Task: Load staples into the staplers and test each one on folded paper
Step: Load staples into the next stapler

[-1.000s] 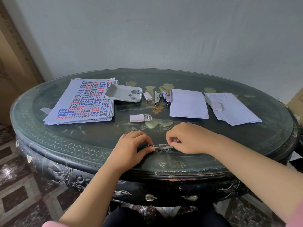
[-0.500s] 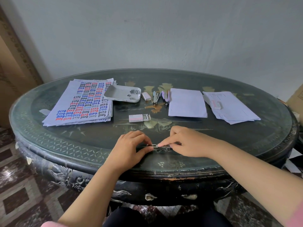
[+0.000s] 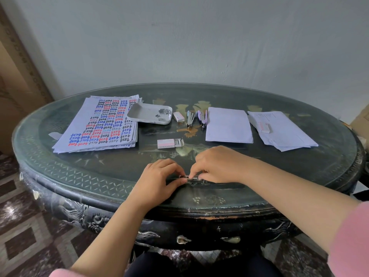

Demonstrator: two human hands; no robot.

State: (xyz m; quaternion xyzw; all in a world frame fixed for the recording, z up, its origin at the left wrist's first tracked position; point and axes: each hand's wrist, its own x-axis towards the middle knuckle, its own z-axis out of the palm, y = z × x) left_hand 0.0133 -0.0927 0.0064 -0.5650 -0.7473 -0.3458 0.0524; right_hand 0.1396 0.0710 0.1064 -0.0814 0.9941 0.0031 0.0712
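**Hands**
- Left hand (image 3: 157,180): we log it low on the near part of the surface (image 3: 79,172), with the forearm crossing the near rim. Fingers and thumb are curled round the left end of the stapler (image 3: 193,178).
- Right hand (image 3: 216,166): the forearm comes in from the right over the near rim, knuckles up. The fingertips are bent down and pinch the stapler's metal top.

**Task item**
- Stapler: it lies on the glass between both hands, near the front edge. Only a strip of metal shows, so we cannot tell whether staples sit inside.

**Behind the hands**
- Open staple box (image 3: 169,143), just beyond the hands, with bare glass between.
- Back row, left to right:
  - printed sheets (image 3: 99,124)
  - tray (image 3: 139,114), which overlaps the sheets' corner and holds loose staples (image 3: 164,113)
  - small staple box (image 3: 178,116)
  - blue stapler (image 3: 190,117)
  - purple stapler (image 3: 203,117)
  - folded paper (image 3: 228,124)
  - paper stack (image 3: 289,134), carrying another staple box (image 3: 264,127)

**Edges and room**
- We note open glass left of the left hand, out to the patterned rim.
- There is also open glass right of the right forearm, below the paper stack.
- The back row sits well apart from the hands.
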